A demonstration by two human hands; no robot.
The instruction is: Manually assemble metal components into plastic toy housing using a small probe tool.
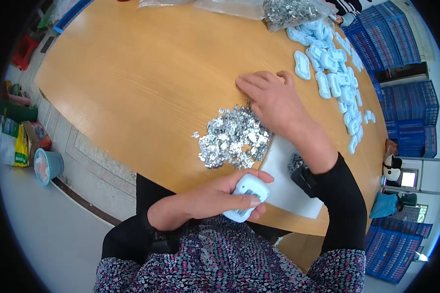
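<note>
My left hand (210, 198) is closed round a light blue plastic casing (255, 183) near the table's front edge, its thumb lying across a window-like recess. Small silvery metal pieces (227, 141) form a loose pile in front of me. At that pile's far right side, my right hand (274, 100) reaches palm down with its fingers apart, close to the wood. Whether a small piece sits under those fingers cannot be seen.
More light blue casings (322, 85) lie heaped along the right side. A clear bag of metal pieces (293, 13) stands at the back. Under my right forearm lie a white sheet (296, 193) and some darker metal pieces (295, 162). Another person's hand (348, 19) shows at the far right.
</note>
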